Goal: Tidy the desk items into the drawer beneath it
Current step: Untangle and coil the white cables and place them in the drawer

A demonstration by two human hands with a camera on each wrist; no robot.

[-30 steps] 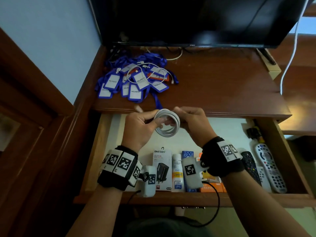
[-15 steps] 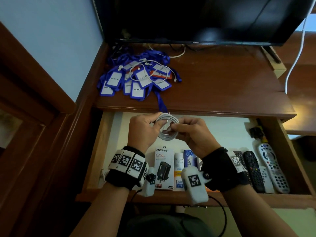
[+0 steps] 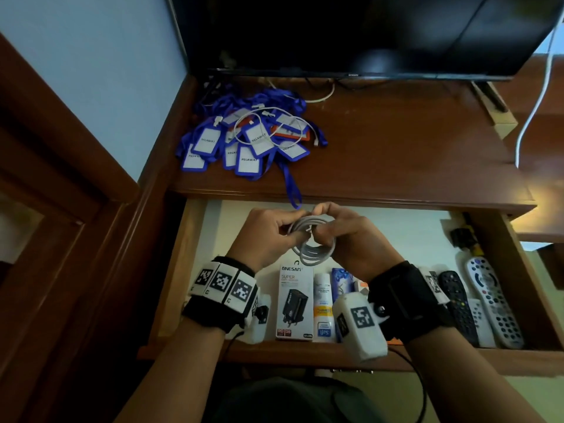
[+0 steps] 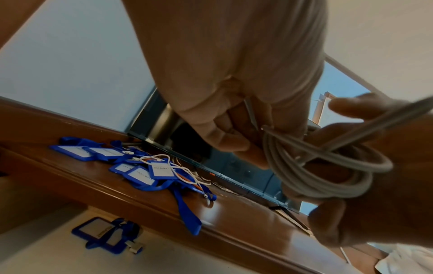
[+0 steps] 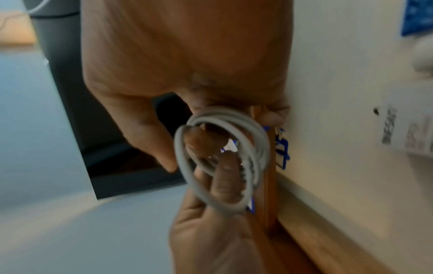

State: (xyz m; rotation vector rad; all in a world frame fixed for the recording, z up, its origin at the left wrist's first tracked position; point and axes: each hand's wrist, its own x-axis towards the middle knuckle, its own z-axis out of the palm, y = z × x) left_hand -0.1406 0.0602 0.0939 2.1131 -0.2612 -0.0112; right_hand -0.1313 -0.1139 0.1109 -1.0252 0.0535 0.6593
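Over the drawer (image 3: 195, 264), hands on coiled cable (image 3: 314, 242)

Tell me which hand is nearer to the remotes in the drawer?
Right. The right hand holds the cable over the middle of the drawer, on the side of the remotes; the left hand is further away, left of the cable.

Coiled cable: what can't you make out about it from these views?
- Coiled cable ends: head view, both hands cover them.
- Where the right hand has its grip: right wrist view is blurred.
- Boxes under the right wrist: head view, wrist camera hides them.
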